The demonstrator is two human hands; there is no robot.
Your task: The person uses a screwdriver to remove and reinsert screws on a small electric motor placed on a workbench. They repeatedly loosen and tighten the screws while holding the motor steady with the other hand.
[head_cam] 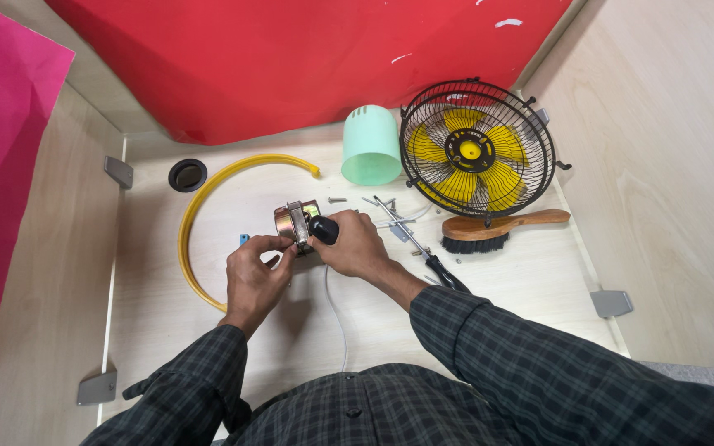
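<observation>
A small metal fan motor (297, 221) sits just above the wooden table (208, 330), held between both hands. My left hand (256, 272) pinches its lower left side with thumb and fingers. My right hand (355, 245) grips a black-handled screwdriver (323, 229) pressed against the motor's right side. A white cable (337, 318) runs from the motor toward me.
A black wire fan cage with yellow blades (477, 149) leans at the back right. Beside it stand a mint green cover (370, 145) and a wooden brush (497, 230). A yellow ring strip (200, 206), a black round cap (188, 175), another screwdriver (423, 248) and loose screws lie around.
</observation>
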